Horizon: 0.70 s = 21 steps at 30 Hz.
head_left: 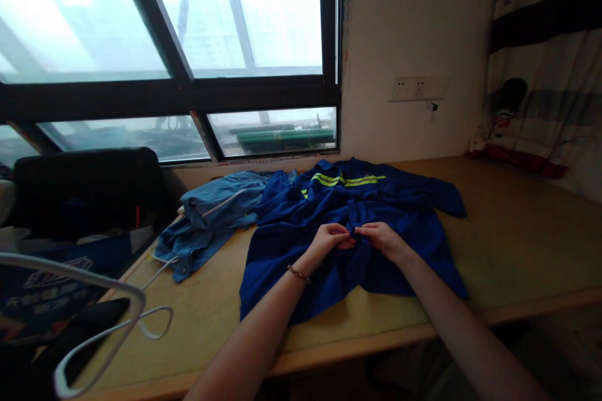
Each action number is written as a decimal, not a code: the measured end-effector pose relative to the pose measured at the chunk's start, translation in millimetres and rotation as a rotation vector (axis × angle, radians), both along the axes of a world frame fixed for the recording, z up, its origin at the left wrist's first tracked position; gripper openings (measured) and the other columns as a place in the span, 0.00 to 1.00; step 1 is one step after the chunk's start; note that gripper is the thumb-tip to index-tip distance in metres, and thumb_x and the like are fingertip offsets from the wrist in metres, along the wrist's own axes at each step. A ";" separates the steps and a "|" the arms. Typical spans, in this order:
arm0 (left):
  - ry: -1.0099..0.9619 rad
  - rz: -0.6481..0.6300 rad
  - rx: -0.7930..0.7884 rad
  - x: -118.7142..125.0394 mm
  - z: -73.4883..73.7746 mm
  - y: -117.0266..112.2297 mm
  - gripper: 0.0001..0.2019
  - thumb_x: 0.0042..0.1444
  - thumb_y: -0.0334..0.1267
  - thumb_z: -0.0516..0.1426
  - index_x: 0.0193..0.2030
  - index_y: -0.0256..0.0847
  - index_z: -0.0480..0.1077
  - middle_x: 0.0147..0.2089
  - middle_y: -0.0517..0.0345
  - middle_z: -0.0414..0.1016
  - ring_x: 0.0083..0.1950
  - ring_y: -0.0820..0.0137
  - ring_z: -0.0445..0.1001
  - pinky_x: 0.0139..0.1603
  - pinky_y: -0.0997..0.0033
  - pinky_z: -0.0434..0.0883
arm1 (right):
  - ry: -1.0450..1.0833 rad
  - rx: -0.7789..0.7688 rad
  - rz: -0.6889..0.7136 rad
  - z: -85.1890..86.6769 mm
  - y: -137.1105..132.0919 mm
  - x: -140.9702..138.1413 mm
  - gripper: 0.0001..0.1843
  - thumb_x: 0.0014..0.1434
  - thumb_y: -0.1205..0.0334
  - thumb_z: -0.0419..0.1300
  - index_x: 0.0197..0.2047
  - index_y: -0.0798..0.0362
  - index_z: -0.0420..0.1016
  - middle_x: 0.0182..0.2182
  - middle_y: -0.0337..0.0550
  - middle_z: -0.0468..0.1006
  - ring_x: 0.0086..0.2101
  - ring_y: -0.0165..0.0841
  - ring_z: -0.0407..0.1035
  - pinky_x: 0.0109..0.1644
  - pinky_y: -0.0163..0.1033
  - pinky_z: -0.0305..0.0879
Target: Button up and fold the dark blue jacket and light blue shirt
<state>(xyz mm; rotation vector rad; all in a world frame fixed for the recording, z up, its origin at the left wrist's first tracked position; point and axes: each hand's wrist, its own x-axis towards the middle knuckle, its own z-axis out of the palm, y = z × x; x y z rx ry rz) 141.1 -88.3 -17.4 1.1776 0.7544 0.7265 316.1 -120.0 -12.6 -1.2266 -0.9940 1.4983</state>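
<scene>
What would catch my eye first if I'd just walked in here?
Probably the dark blue garment with bright yellow stripes, spread across the table, its front pinched between the left hand and right hand. Next, perhaps, the big bright window behind the table, and the lighter blue garment bunched to the left.

Home-like room, patterned curtain (pixel 540 88), wall sockets (pixel 418 88), large window (pixel 263 19), table (pixel 522 238)

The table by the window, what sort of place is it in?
Likely a room in a home, though I can't be certain: a patterned curtain hangs at the right, sockets sit beside the window, and blue clothes lie on the table.
</scene>
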 end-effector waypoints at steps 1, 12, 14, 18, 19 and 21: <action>-0.012 0.003 -0.021 -0.4 0.3 0.1 0.14 0.41 0.38 0.63 0.33 0.32 0.67 0.29 0.48 0.76 0.30 0.67 0.75 0.33 0.72 0.71 | -0.005 -0.006 0.024 0.3 0.7 0.7 0.12 0.39 0.58 0.66 0.26 0.57 0.74 0.20 0.37 0.74 0.21 0.24 0.65 0.25 0.30 0.59; -0.073 0.069 -0.035 -2.5 -0.5 -0.2 0.13 0.41 0.36 0.63 0.31 0.31 0.68 0.31 0.46 0.76 0.30 0.68 0.75 0.31 0.74 0.72 | 0.057 -0.009 0.082 -2.2 0.8 3.9 0.13 0.45 0.59 0.63 0.34 0.57 0.76 0.29 0.44 0.77 0.27 0.28 0.70 0.31 0.32 0.63; -0.060 0.084 -0.036 -1.5 -0.1 -1.0 0.12 0.40 0.36 0.63 0.30 0.31 0.68 0.29 0.47 0.76 0.30 0.68 0.75 0.32 0.73 0.72 | 0.048 -0.020 0.079 0.8 -0.9 3.0 0.13 0.47 0.57 0.61 0.33 0.57 0.76 0.27 0.44 0.77 0.25 0.27 0.69 0.29 0.31 0.62; -0.024 0.146 -0.038 -0.5 2.9 -3.1 0.13 0.38 0.37 0.64 0.28 0.31 0.69 0.26 0.52 0.75 0.28 0.70 0.74 0.33 0.71 0.71 | 0.031 -0.046 0.060 4.4 -3.4 0.7 0.13 0.48 0.55 0.60 0.32 0.57 0.74 0.25 0.44 0.76 0.24 0.26 0.69 0.26 0.30 0.60; -0.016 0.152 -0.037 -0.2 3.9 -3.8 0.13 0.37 0.37 0.65 0.28 0.31 0.70 0.26 0.53 0.75 0.27 0.70 0.73 0.33 0.71 0.71 | 0.020 -0.031 0.065 4.0 -3.5 -0.1 0.13 0.46 0.56 0.61 0.33 0.57 0.74 0.25 0.43 0.76 0.24 0.27 0.70 0.26 0.30 0.60; 0.000 0.146 -0.026 0.3 6.0 -5.3 0.14 0.36 0.38 0.65 0.28 0.31 0.71 0.25 0.53 0.75 0.27 0.71 0.73 0.33 0.71 0.70 | -0.042 0.037 0.064 1.4 -2.4 -2.2 0.15 0.44 0.57 0.63 0.34 0.56 0.72 0.24 0.42 0.76 0.24 0.27 0.70 0.25 0.29 0.59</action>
